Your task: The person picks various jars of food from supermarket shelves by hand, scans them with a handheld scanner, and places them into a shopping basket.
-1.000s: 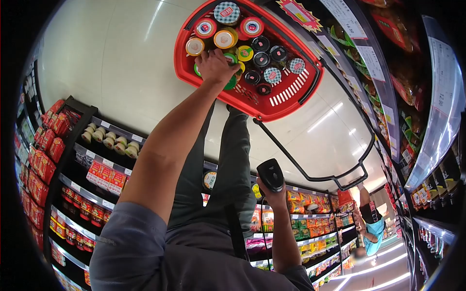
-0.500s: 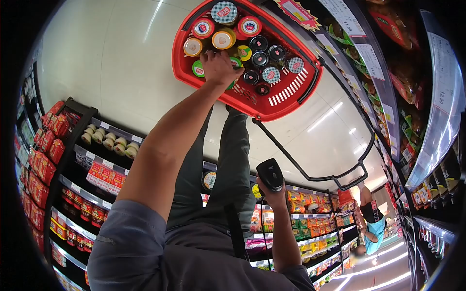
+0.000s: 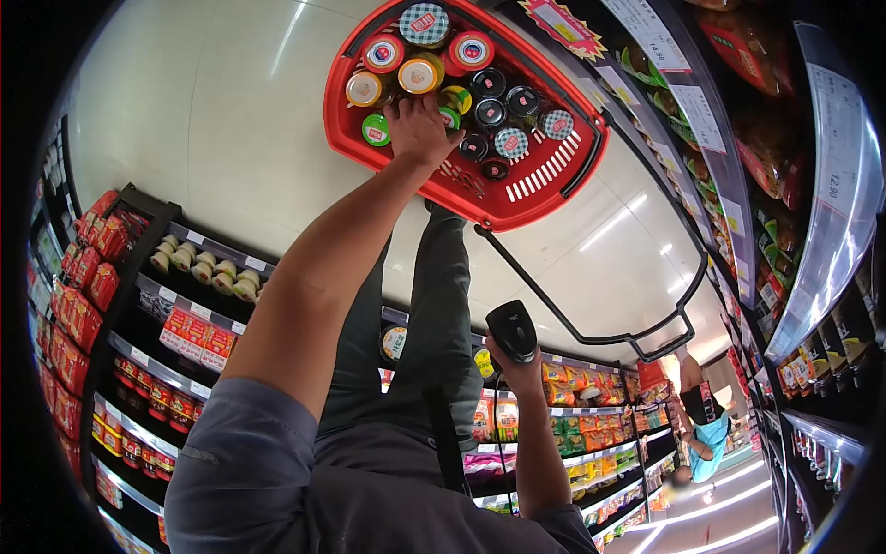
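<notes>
My left hand [image 3: 423,135] reaches into a red shopping basket [image 3: 367,155], its fingers curled over a green-lidded jar [image 3: 449,117] that shows between index finger and thumb. A yellow-lidded jar [image 3: 457,99] leans just beyond it. To the left of the hand is another green-lidded jar [image 3: 376,129]. Orange-lidded jars [image 3: 420,74], red-lidded jars [image 3: 472,51], black-lidded jars [image 3: 488,83] and checked-lid jars [image 3: 511,142] stand around. My right hand [image 3: 519,369] grips a black handheld barcode scanner [image 3: 512,331], held up away from the basket.
The basket's long black handle [image 3: 554,309] extends toward the lower right. Price-tagged shelving [image 3: 701,115] rises close on the right. Shelves of packaged food [image 3: 175,369] stand at the lower left. A person in a blue top [image 3: 709,443] is farther down the aisle.
The left hand has shifted slightly within the basket, and the yellow-lidded jar beside it now tilts more. The scanner stays held in my right hand.
</notes>
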The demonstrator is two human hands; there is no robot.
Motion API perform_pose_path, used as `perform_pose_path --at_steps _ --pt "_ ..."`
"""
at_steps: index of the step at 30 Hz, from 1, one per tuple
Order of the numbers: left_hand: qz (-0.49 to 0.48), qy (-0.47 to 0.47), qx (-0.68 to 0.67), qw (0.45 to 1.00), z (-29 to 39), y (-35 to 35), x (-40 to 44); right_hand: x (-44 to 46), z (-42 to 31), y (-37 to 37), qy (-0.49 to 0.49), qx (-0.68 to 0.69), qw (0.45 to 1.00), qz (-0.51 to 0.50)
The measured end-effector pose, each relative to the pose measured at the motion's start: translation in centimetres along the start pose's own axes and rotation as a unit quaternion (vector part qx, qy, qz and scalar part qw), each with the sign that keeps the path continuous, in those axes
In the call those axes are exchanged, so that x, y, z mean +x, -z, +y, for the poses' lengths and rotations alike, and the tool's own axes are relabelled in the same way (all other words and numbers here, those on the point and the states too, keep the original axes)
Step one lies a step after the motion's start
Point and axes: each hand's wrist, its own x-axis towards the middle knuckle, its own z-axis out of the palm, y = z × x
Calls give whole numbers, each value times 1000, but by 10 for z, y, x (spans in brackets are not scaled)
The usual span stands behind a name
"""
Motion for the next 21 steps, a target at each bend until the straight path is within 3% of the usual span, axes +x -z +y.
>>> perform_pose_path --at_steps 3,7,12,16,21 --pt "53 -9 -30 998 -4 2 -7 -2 5 -1 16 20 1000 -16" --pt "7 -4 -33 999 -7 4 -11 -6 4 -4 7 22 1000 14" --pt "69 -12 -52 996 -6 -5 -15 -9 -12 -6 29 32 999 4" --pt "63 0 -63 996 -7 9 -19 -13 -9 -5 31 26 999 -2" --pt "107 22 -197 974 -30 29 -63 -34 -16 -7 37 1 999 -18"
